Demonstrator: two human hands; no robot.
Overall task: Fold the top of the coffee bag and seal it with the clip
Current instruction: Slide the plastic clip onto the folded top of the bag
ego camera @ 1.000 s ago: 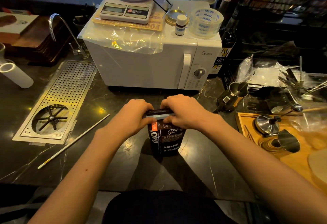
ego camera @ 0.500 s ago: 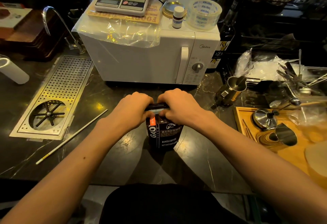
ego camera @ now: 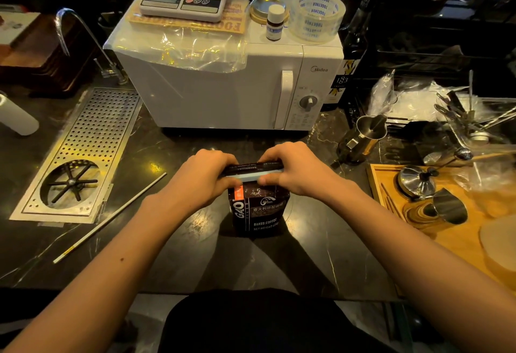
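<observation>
While both hands, left (ego camera: pixel 202 182) and right (ego camera: pixel 296 169), pinch the clip (ego camera: pixel 252 177) over the bag (ego camera: pixel 258 209) standing on the counter (ego camera: pixel 173 249), I judge the fold could spring open. Uneven finger pressure might let it slip or tip the bag.

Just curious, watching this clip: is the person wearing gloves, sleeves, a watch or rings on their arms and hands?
No. The left hand and right hand are bare, with no gloves, and no rings or watch visible. Both forearms are uncovered to the frame edge; no sleeve shows. The left forearm has one small dark mole.
</observation>
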